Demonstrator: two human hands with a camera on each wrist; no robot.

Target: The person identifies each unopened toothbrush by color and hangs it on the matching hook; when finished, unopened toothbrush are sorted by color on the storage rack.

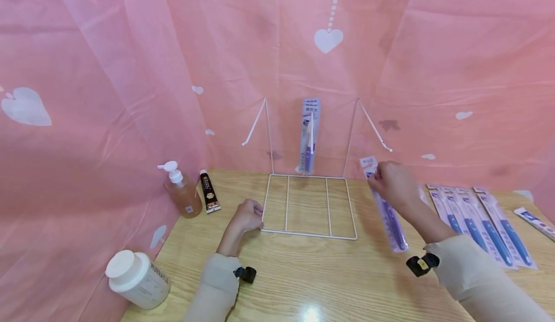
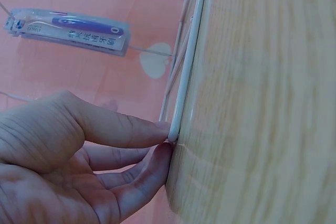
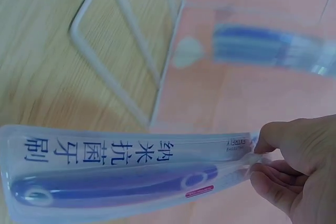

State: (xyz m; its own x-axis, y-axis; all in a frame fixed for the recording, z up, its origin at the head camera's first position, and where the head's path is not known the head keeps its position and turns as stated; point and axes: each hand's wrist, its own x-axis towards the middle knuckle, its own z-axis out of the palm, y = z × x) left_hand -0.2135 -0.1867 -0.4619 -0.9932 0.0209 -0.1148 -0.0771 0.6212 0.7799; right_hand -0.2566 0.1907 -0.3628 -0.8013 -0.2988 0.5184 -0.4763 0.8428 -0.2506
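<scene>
A white wire display rack (image 1: 309, 235) stands on the wooden table, with hooks at the left, middle and right. My left hand (image 1: 249, 216) pinches the front left corner of its base between thumb and fingers, as the left wrist view shows. Several packaged toothbrushes (image 1: 306, 155), the front one purple, hang on the middle hook. Raised to the right of the rack, my right hand (image 1: 392, 182) pinches a packaged purple toothbrush (image 3: 115, 182) near its top end. The pack slants down toward the table, its lower end toward the front right.
Several packaged blue toothbrushes (image 1: 477, 225) lie at the right, beside a toothpaste tube (image 1: 535, 221). At the left are a pump bottle (image 1: 184, 196), a black tube (image 1: 209, 191) and a white jar (image 1: 143, 281). A pink curtain (image 1: 234, 37) hangs behind.
</scene>
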